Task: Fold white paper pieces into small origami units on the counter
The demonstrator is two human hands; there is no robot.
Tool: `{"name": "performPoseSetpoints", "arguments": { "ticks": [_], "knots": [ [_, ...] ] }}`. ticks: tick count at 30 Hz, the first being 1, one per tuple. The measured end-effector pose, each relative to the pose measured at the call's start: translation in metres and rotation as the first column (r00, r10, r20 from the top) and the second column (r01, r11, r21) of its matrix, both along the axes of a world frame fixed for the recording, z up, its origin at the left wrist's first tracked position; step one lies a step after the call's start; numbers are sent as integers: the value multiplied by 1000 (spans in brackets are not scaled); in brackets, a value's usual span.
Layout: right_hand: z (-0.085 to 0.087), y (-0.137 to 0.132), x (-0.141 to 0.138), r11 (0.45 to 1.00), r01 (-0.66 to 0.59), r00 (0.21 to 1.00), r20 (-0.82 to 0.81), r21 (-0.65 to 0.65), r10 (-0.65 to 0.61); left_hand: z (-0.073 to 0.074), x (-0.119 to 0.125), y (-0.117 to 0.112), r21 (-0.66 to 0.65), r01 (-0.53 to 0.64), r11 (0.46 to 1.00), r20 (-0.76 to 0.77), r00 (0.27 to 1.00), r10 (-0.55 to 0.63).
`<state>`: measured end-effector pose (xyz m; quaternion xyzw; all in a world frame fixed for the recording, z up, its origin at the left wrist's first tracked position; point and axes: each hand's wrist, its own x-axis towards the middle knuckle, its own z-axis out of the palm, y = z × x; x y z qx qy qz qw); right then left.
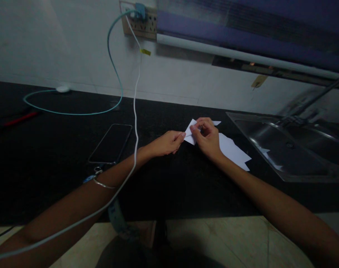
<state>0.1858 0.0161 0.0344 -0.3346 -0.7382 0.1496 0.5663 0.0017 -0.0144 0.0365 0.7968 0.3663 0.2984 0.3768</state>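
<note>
Left hand (169,143): grip pinched on the left corner of a small white angular paper piece (189,139). Right hand (207,137): grip pinched on the same piece, thumb on the near face, fingers curled behind. Piece sits mid-length along the glossy black stone bench (172,186), a bit closer to the back edge than the front. Looks creased; can't tell the layer count.

Loose white paper sheets (232,149) lie just right of it, partly behind the right wrist, short of the shiny steel sink (303,179) toward the bench's right end.

To do it well, my take: left pinch stays the anchor, edges lined up before pressing, right thumb runs the crease flat against the bench, not in mid-air. Mind the thin white cable (135,123) across the left forearm; a snag could skew the fold.
</note>
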Motion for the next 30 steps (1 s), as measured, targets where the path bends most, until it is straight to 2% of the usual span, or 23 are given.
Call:
{"name": "performPoseSetpoints", "arguments": {
  "ticks": [7,15,26,28,30],
  "knots": [
    [-2,1,-1,999,31,1000,5,12,-31,2,1,-3,-24,-12,1000,13,1000,12],
    [-2,-1,-2,1000,-9,1000,-16,-7,9,1,1,0,-25,-31,999,53,998,32],
    [-2,-3,-2,1000,4,1000,3,-31,-3,3,2,-2,-30,-54,998,88,995,56],
    [-3,-3,-3,998,-4,1000,-17,-63,2,2,2,-3,-35,-33,999,91,995,36],
    [-4,-3,-5,990,-28,994,-105,-142,13,3,3,-3,-35,-18,999,99,995,21]
  ]
}}
